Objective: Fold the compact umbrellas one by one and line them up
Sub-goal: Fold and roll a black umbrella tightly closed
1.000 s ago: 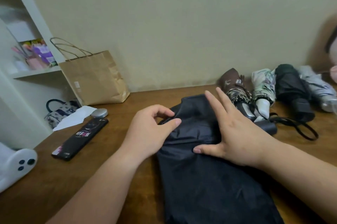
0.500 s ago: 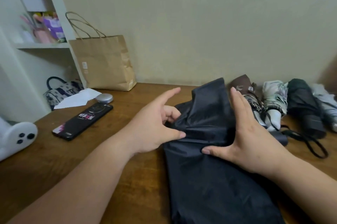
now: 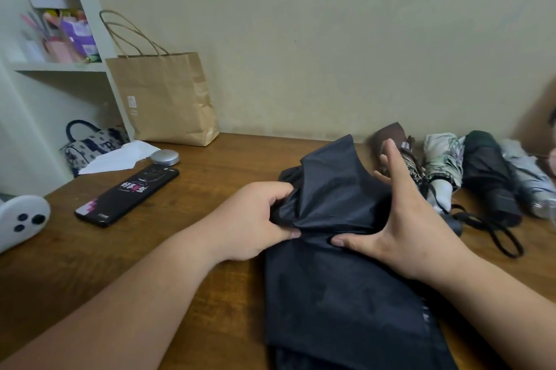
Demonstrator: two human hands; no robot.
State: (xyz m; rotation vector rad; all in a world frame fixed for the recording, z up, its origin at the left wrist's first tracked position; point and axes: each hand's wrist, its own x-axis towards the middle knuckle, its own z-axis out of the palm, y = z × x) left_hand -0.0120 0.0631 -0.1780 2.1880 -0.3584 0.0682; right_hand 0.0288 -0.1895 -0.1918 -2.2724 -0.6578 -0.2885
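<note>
A dark navy umbrella lies loose and unrolled on the wooden table, its canopy spread toward me. My left hand pinches a fold of its fabric at the left edge. My right hand stands on its edge against the raised fold, fingers straight, thumb pressing the cloth. Behind my right hand, folded umbrellas lie side by side: a brown one, a white patterned one, a black one and a pale grey one.
A brown paper bag stands by the wall at the back left. A black phone, a round silver object, white paper and a white device lie on the left. White shelves rise at the left.
My left hand has closed from open fingers to a pinch on the fabric. My right hand has risen from lying flat to standing on edge, and a fold of cloth stands up.
</note>
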